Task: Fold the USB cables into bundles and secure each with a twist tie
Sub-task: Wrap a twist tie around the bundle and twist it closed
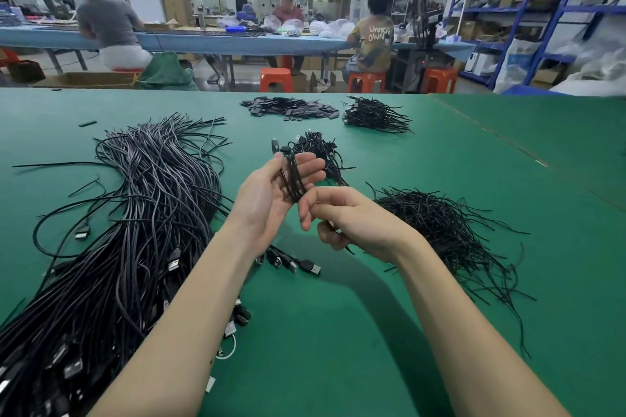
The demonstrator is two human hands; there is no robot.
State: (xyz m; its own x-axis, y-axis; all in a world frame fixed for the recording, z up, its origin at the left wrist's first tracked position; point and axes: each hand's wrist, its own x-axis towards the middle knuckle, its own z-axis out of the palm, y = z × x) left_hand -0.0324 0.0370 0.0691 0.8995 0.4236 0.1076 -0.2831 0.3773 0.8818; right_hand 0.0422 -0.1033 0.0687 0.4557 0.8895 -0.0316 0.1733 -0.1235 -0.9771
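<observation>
Fingers of left hand [271,193] loosely curled round a folded cable bundle [294,179], held above mid-bench. Right hand [342,217] fingers curled at the bundle's lower end, pinching what looks like a twist tie; hard to confirm. Loose USB cables [135,213] heaped toward the left edge, twist ties [447,230] right of the hands, tied bundles [321,152] just behind. Advice: keep loops pinched flat, wrap tie at the middle, twist tight.
</observation>
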